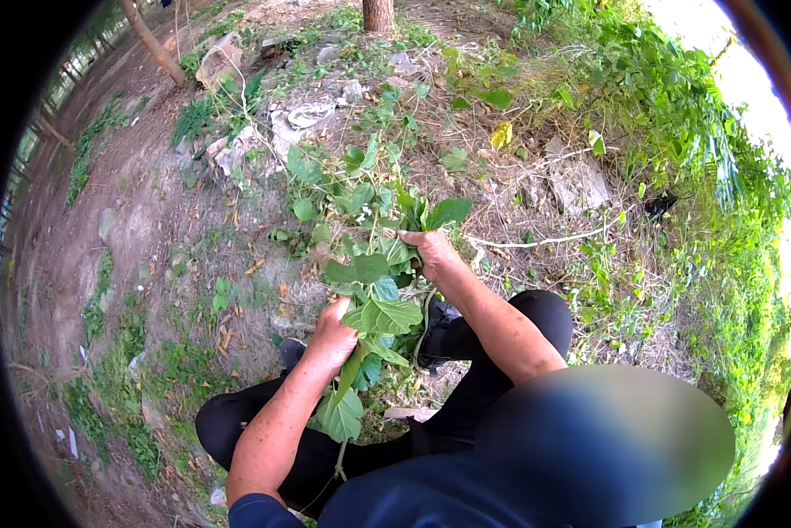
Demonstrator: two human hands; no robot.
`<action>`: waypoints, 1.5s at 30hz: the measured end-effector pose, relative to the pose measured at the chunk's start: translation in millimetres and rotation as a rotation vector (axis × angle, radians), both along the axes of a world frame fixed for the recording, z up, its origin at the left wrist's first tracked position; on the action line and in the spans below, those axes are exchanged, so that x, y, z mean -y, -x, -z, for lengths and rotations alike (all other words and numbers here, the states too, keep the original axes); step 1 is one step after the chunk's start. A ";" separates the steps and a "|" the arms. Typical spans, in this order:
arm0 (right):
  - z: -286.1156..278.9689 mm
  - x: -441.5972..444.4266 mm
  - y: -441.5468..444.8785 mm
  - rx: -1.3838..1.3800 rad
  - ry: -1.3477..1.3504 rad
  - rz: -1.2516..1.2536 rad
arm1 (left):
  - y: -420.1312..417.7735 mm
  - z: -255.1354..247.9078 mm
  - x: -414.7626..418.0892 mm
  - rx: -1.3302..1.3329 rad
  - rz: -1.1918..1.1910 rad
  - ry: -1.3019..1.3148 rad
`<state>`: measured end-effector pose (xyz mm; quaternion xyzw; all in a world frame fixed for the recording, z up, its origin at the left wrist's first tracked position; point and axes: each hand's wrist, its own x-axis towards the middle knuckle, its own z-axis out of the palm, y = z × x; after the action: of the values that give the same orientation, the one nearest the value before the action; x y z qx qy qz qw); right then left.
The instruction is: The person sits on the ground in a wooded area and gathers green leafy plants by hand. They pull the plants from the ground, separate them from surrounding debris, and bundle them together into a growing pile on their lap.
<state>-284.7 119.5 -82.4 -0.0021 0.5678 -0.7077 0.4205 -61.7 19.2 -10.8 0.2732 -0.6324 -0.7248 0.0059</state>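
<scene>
My left hand [334, 333] is closed around stems at the near left side of a bunch of broad green leaves [389, 315]. Farther out and to the right, my right hand [431, 254] grips leafy green stems [449, 212], its thumb lying over them. Between the two hands the leaves overlap and hide most of the stems. One large leaf [340, 414] hangs below my left hand, above my thigh. Leafy vines [362, 191] spread on the ground just beyond my hands.
My bent knees and dark shoes [438, 330] flank the leaves. Ahead are a tree trunk [378, 14], broken stones [289, 129] and a flat slab [577, 181]. A pale bare branch [544, 243] lies to the right, before dense green foliage [692, 119]. A blurred oval covers the lower right.
</scene>
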 end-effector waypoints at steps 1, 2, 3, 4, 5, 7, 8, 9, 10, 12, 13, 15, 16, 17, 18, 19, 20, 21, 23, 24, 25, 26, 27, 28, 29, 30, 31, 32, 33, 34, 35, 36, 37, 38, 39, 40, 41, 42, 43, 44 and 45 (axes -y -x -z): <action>-4.3 -0.7 -3.6 0.009 0.028 0.030 | -1.3 -3.1 -1.1 -0.016 0.029 0.064; -8.7 -2.3 -7.5 0.018 0.056 0.061 | -4.0 5.4 1.4 -0.031 0.068 0.111; -15.8 -3.5 -9.5 0.023 0.085 0.093 | -5.0 7.3 2.5 -0.056 0.084 0.116; -15.5 -5.4 -8.4 0.002 0.115 0.113 | -5.3 8.0 3.3 -0.081 0.100 0.122; -18.8 -8.5 -7.8 -0.006 0.115 0.102 | -4.9 9.4 3.7 -0.106 0.116 0.128; -33.2 -11.3 -14.1 -0.013 0.116 0.072 | -5.9 20.0 4.7 -0.146 0.069 0.129; -43.7 -15.0 -23.1 -0.007 0.049 0.009 | -6.9 27.7 6.4 -0.163 0.042 0.130; -48.2 -19.3 -33.8 -0.053 0.065 -0.021 | -4.5 38.4 12.1 -0.195 0.065 0.315; -51.7 -22.5 -45.8 -0.073 0.107 -0.051 | -3.0 39.2 14.0 -0.118 0.025 0.215; -64.9 -29.0 -67.8 -0.057 0.168 -0.004 | 1.5 18.2 12.7 0.010 -0.027 0.055; -62.3 -32.6 -67.1 -0.031 0.135 0.007 | 0.7 17.9 11.3 -0.032 0.003 0.126; -60.5 -41.0 -63.5 0.017 0.069 0.029 | -1.4 18.3 9.3 -0.120 0.066 0.270; -63.7 -40.8 -64.9 0.026 0.065 0.060 | -0.4 24.9 7.3 -0.141 0.042 0.311; -66.4 -40.6 -66.3 0.028 0.086 0.067 | -0.8 32.1 6.9 -0.120 0.039 0.287; -67.4 -41.9 -66.5 0.030 0.104 0.073 | -0.4 35.9 4.9 -0.098 0.035 0.261; -68.0 -42.5 -66.8 0.033 0.123 0.078 | -1.1 39.2 3.9 -0.076 0.029 0.234; -67.1 -42.2 -66.9 0.022 0.106 0.090 | -2.8 42.1 3.1 -0.068 0.054 0.328; -69.3 -40.5 -69.0 0.034 0.111 0.079 | -5.5 38.8 1.1 -0.054 0.076 0.422; -78.2 -36.9 -73.7 0.058 0.122 0.063 | -9.0 18.7 -6.0 0.009 0.126 0.642; -75.6 -35.2 -71.3 0.048 0.072 0.056 | -8.7 4.4 -11.6 0.054 0.153 0.768; -73.4 -32.7 -69.8 0.035 0.071 0.063 | -9.3 11.0 -14.0 -0.002 0.191 0.906; -71.3 -29.6 -68.8 0.022 0.070 0.070 | -10.4 13.4 -15.9 0.051 0.225 0.989; -69.4 -28.5 -68.4 0.010 0.066 0.078 | -11.3 16.1 -18.1 0.106 0.260 1.068; -62.7 -29.8 -66.7 0.041 0.111 0.037 | -12.4 19.6 -19.3 0.065 0.254 1.112; -57.4 -29.0 -66.3 0.036 0.116 0.011 | -13.3 23.2 -20.3 0.024 0.247 1.155; -53.6 -26.3 -66.9 0.032 0.122 -0.015 | -13.4 23.9 -21.0 -0.017 0.241 1.199; -49.5 -23.7 -68.5 0.028 0.128 -0.040 | -13.0 23.9 -21.8 -0.005 0.256 1.217; -44.7 -19.8 -72.2 -0.013 0.091 0.007 | -12.0 23.3 -23.2 0.006 0.270 1.235; -43.7 -17.7 -74.0 -0.028 0.065 -0.062 | -12.5 22.2 -23.5 0.022 0.282 1.255; -42.9 -17.4 -76.8 -0.029 0.035 -0.145 | -13.1 25.2 -24.0 -0.007 0.263 1.262; -42.1 -18.4 -80.9 -0.030 0.005 -0.227 | -15.0 25.3 -24.0 0.006 0.245 1.249; -48.8 -18.2 -88.0 0.004 -0.022 -0.255 | -15.6 24.4 -23.8 0.015 0.225 1.238; -44.0 -18.9 -92.1 -0.074 -0.039 -0.273 | -16.2 23.9 -23.6 0.025 0.205 1.227; -35.1 -19.5 -95.0 -0.093 -0.044 -0.286 | -11.9 32.8 -19.8 0.102 0.320 1.302; -28.5 -20.6 -96.9 -0.111 -0.050 -0.298 | -11.5 25.5 -22.6 0.203 0.325 1.184; -35.1 -18.6 -95.7 -0.081 -0.123 -0.344 | -9.7 10.0 -23.3 0.295 0.321 1.075; -32.4 -20.8 -97.6 -0.059 -0.153 -0.373 | -10.1 1.0 -23.0 0.386 0.315 0.962; -26.2 -21.7 -96.5 -0.030 -0.147 -0.343 | -14.8 15.8 -20.5 0.226 0.325 1.064; -20.5 -20.9 -98.5 0.000 -0.134 -0.323 | -16.6 37.7 -19.3 0.322 0.366 1.085; -25.1 -21.6 -99.9 0.015 -0.127 -0.277 | -14.6 29.1 -18.8 0.327 0.349 1.021; -30.1 -20.9 -102.8 0.033 -0.111 -0.246 | -16.5 11.7 -17.1 0.236 0.339 1.001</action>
<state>-181.9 140.4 -52.2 -0.0366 0.5943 -0.6184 0.5129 -45.2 36.3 -22.5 0.2108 -0.9319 -0.2903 -0.0529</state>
